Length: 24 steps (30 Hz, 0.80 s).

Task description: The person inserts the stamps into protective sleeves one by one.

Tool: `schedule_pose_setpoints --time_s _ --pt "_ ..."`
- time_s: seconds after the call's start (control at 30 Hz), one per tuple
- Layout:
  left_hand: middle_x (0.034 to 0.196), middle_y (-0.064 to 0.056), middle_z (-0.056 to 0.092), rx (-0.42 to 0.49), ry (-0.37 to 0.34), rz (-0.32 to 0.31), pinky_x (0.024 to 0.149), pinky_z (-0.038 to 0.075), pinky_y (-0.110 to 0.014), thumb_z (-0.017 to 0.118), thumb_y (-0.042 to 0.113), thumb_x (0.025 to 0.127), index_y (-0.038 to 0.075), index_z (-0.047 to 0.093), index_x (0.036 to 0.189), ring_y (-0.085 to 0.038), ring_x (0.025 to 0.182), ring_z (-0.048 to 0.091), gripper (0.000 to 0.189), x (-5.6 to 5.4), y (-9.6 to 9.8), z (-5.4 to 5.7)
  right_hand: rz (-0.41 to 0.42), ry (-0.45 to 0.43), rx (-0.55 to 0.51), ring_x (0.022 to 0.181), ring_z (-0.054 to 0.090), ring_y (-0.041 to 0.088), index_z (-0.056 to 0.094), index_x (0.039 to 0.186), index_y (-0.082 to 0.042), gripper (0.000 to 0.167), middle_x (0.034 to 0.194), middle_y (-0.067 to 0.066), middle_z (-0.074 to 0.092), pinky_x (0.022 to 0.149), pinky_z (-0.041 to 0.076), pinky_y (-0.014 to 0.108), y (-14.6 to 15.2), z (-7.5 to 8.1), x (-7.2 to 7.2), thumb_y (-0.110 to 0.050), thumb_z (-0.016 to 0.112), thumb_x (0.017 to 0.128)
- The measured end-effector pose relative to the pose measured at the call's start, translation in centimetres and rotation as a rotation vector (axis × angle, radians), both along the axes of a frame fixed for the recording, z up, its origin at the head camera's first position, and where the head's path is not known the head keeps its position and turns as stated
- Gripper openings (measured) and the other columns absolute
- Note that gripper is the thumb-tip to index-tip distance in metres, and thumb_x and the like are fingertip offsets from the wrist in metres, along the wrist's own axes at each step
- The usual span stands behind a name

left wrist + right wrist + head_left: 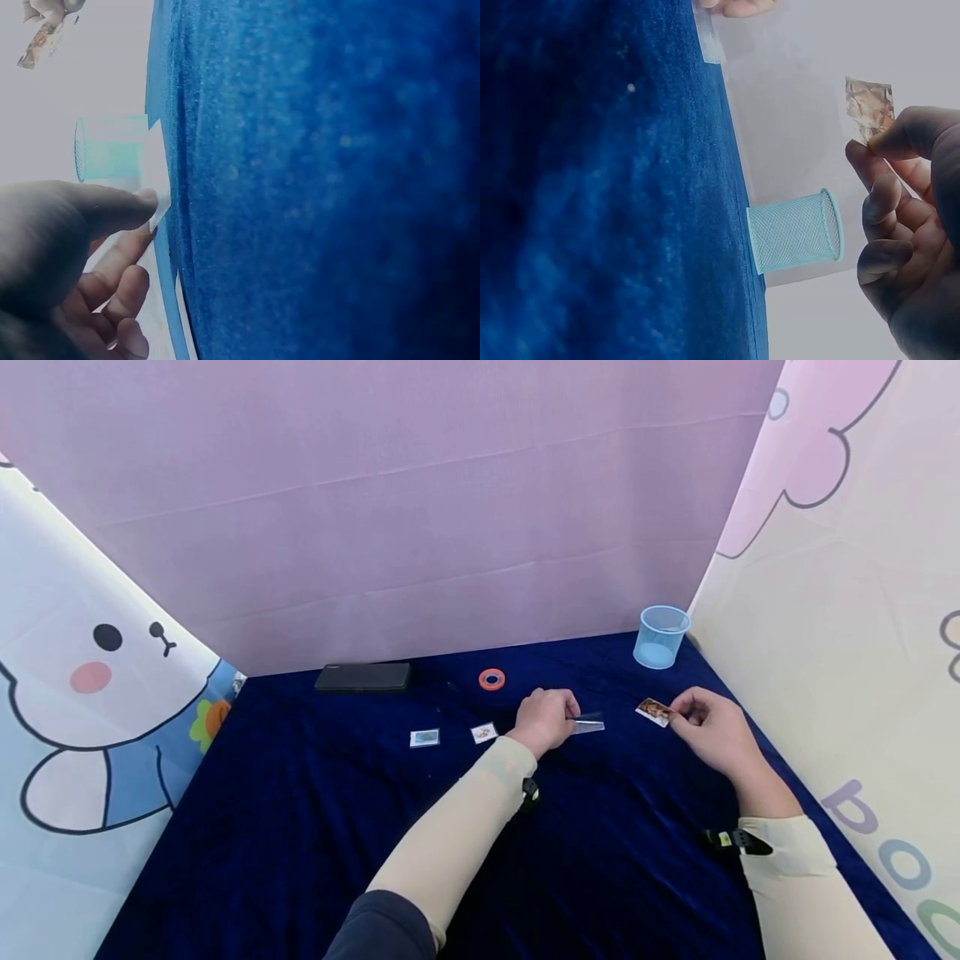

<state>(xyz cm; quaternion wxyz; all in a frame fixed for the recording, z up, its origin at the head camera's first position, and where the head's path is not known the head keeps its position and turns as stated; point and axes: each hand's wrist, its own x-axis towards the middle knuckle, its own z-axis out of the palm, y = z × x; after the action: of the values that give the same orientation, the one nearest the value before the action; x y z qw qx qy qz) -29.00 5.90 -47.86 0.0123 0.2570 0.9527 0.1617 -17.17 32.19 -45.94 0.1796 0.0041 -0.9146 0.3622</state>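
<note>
My left hand (546,720) pinches a clear plastic sleeve (589,723) between thumb and index finger, low over the blue cloth. In the left wrist view the sleeve (159,169) looks pale and flat at the fingertips. To the right, my right hand (712,727) pinches the corner of a small picture card (654,712) with a brown print and a white strip. The right wrist view shows this card (870,106) held up between thumb and index finger, its other fingers curled below. The two hands are apart.
Two small picture cards (424,738) (483,732) lie left of my left hand. Behind them are an orange tape roll (482,679) and a black flat case (363,677). A light-blue mesh cup (657,652) stands at the back right, near the fabric walls.
</note>
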Motion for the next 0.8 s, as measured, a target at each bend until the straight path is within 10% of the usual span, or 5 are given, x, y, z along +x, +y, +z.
schedule_pose_setpoints --time_s 0.8 --pt "0.090 0.021 0.067 0.533 -0.123 0.037 0.070 0.054 -0.032 0.074 0.043 0.099 0.038 0.074 0.099 -0.005 0.080 0.062 0.005 0.5 -3.8 3.4 -0.029 0.051 -0.108 0.060 0.051 0.015 0.073 0.101 -0.007 0.009 0.079 0.005 0.068 0.051 0.041 0.027 -0.2 -0.2 -0.7 -0.015 0.069 0.101"
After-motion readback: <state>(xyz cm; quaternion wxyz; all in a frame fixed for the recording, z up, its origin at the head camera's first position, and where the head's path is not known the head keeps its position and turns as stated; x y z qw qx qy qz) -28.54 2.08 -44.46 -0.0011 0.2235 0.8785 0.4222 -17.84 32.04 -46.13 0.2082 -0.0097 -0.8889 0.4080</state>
